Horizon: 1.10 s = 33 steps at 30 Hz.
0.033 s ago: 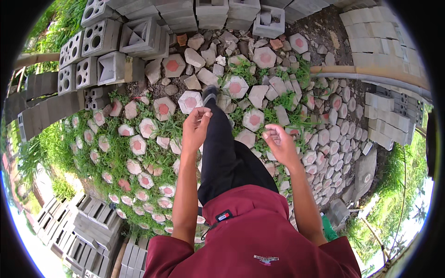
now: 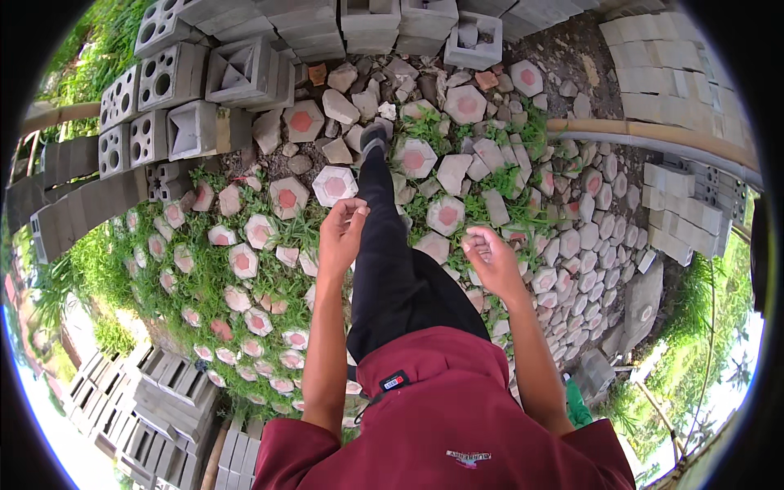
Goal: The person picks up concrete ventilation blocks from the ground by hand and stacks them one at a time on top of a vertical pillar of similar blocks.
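My left hand (image 2: 341, 232) is raised beside my dark trouser leg (image 2: 382, 245), thumb and fingers curled together. Nothing shows between them. To the right, above the paved ground, my right hand (image 2: 494, 260) is loosely curled, with nothing visible in it. Neither hand touches anything. Nearest below the left hand lies a hexagonal paving block (image 2: 334, 186) with a pinkish centre. Another hexagonal block (image 2: 446, 216) with a red centre lies on the ground between the two hands. My shoe (image 2: 374, 135) is among loose stones ahead.
Hollow grey concrete blocks (image 2: 173, 75) are stacked at the far left, with more block stacks (image 2: 682, 69) at far right. A long pole (image 2: 629, 129) lies across the right. Broken stones (image 2: 341, 106) cover the ground ahead; grass (image 2: 204, 278) grows between pavers on the left.
My foot is slightly farther forward among the stones. Both hands are slightly lower in the picture, their fingers curled as before.
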{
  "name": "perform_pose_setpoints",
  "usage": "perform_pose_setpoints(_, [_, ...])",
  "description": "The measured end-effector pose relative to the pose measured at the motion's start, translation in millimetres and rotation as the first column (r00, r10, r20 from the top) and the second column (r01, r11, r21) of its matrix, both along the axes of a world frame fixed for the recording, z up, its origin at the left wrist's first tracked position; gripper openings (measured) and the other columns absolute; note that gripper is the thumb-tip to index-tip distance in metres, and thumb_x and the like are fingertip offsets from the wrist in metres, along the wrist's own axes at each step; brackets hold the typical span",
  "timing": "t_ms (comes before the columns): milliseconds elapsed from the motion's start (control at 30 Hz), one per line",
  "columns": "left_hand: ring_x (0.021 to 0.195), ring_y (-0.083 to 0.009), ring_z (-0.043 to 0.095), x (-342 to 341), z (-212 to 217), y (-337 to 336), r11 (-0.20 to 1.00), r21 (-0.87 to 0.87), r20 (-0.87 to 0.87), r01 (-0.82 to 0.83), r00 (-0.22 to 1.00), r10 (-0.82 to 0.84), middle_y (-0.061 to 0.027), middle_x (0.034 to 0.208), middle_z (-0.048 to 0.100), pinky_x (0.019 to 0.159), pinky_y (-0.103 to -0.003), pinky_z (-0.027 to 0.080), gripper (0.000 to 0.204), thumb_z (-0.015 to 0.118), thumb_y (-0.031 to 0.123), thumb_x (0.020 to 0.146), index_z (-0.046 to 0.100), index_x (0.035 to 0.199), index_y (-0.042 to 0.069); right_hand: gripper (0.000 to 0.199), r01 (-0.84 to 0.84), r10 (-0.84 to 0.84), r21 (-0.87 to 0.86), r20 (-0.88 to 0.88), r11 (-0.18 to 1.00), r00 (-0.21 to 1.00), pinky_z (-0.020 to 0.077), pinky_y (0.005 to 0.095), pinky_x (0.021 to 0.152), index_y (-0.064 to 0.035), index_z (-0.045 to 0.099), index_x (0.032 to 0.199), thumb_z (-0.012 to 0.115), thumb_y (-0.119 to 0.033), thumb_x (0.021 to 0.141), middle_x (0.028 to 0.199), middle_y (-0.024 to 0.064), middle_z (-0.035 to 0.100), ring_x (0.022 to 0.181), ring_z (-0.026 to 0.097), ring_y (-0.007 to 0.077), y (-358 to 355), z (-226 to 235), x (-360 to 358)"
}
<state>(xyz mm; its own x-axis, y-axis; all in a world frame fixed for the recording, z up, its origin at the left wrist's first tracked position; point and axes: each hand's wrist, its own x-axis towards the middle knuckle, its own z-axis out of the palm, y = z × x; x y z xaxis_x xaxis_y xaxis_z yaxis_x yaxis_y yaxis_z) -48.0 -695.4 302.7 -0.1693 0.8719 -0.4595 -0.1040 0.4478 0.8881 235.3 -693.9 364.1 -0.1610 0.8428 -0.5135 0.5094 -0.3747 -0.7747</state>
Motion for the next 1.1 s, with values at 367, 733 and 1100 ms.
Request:
perform_pose_setpoints(367, [0.088,-0.0088,0.060,-13.1,-77.9,202.2,0.972,-0.223,0.105,0.072,0.993,-0.049,-0.0026,0.094,0.065,0.076,-0.023,0.045,0.017,0.055,0.019,0.095,0.059,0.102,0.004,0.032,0.137,-0.142,-0.117,-0.028,0.984,0.990,0.0509,0.0301,0.075,-0.0018,0.051,0.120,0.060,-0.015,0.092,0.094,0.0101,0.064,0.085,0.062,0.0167,234.8,-25.4,-26.0])
perform_pose_setpoints(733, [0.095,-0.0146,0.061,15.5,-101.7,389.5,0.944,-0.329,0.296,-0.032,0.946,0.135,-0.0054,0.101,0.065,0.083,-0.031,0.047,0.021,0.055,0.023,0.093,0.060,0.104,0.007,0.038,0.093,-0.079,-0.167,0.087,0.981,0.993,0.0508,0.0293,0.074,-0.0018,0.049,0.122,0.062,-0.020,0.091,0.090,0.0099,0.066,0.083,0.064,0.0170,362.5,-89.8,1.9])
perform_pose_setpoints(1100, [0.099,-0.0164,0.061,81.5,-215.5,436.4,0.758,-0.551,0.207,-0.350,0.822,0.530,-0.0052,0.104,0.062,0.082,-0.033,0.049,0.029,0.054,0.029,0.093,0.056,0.111,0.006,0.052,-0.097,0.128,-0.153,0.211,0.984,0.969,0.0519,0.0348,0.072,0.0000,0.049,0.122,0.063,-0.037,0.088,0.088,0.0147,0.067,0.078,0.067,0.0244,535.3,-297.8,71.2])
